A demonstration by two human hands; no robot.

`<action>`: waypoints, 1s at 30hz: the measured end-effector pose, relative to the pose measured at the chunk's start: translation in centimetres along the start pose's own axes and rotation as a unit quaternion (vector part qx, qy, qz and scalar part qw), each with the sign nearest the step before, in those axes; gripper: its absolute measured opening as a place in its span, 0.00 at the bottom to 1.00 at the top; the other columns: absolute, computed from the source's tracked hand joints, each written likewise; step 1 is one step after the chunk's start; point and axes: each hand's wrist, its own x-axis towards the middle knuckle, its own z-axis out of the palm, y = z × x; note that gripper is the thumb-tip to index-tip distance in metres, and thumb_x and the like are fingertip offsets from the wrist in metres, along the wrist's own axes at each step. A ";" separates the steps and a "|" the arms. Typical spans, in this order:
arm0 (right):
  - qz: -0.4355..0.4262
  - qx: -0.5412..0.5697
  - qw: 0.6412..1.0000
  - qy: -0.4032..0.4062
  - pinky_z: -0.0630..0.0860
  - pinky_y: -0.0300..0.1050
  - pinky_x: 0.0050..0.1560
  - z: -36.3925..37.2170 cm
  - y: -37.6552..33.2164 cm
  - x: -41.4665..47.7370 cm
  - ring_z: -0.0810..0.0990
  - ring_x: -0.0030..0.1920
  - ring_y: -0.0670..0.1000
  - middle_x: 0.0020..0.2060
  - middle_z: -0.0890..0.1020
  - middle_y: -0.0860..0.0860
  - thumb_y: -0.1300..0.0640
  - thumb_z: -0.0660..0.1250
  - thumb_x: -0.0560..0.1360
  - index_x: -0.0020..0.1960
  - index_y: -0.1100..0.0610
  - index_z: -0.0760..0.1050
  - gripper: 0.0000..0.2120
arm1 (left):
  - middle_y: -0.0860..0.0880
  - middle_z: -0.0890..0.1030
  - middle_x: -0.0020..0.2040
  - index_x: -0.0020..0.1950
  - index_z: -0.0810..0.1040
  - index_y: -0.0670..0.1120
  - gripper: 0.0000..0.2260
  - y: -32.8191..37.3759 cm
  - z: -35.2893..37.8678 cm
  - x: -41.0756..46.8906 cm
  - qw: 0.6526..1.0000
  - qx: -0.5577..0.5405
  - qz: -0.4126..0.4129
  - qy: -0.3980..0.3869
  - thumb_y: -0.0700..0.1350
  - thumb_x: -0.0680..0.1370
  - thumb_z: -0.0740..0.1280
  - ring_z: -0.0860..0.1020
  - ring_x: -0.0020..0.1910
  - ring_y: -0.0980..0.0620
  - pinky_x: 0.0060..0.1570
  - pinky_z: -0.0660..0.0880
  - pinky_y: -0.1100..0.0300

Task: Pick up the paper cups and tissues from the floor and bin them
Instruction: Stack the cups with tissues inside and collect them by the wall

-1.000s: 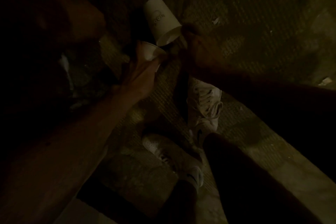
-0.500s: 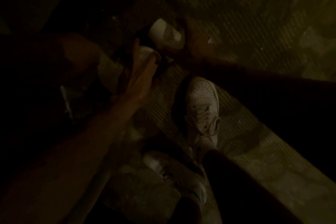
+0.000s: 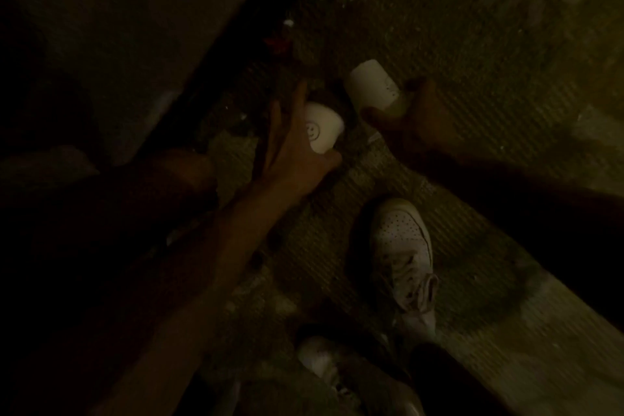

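Very dim view, looking down on a ribbed floor [image 3: 489, 54], with one white sneaker [image 3: 401, 246] the clearest thing in it.

The likely trouble from here is that both hands are occupied, one cup each. That leaves no free fingers for any tissues unless the cups get stacked. No bin is in view, so the cups probably have to be carried some way. A loose hold could let a thin paper wall slip, and a hard squeeze could crumple it. The darkness could also hide leftover litter.

Beyond the sneaker's toe and slightly left of it, the left hand [image 3: 293, 152] holds a smiley-face paper cup [image 3: 322, 130]. The long fingers lie straight along the cup's far side, the thumb is pressed against its near side, and the forearm reaches in from the lower left.

Directly beyond the toe, the right hand [image 3: 412, 121] grips a second paper cup [image 3: 371, 88] near its mouth between thumb and curled fingers. The cup's base points away from the sneaker.
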 end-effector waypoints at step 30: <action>0.146 0.265 0.953 -0.032 0.81 0.51 0.45 -12.0 -0.5 -9.5 0.84 0.48 0.54 0.54 0.81 0.55 0.41 0.68 0.76 0.73 0.55 0.60 0.34 | 0.50 0.64 0.75 0.79 0.59 0.50 0.44 12.8 -5.2 -4.9 0.995 0.023 0.050 -0.088 0.51 0.68 0.79 0.64 0.73 0.49 0.61 0.64 0.60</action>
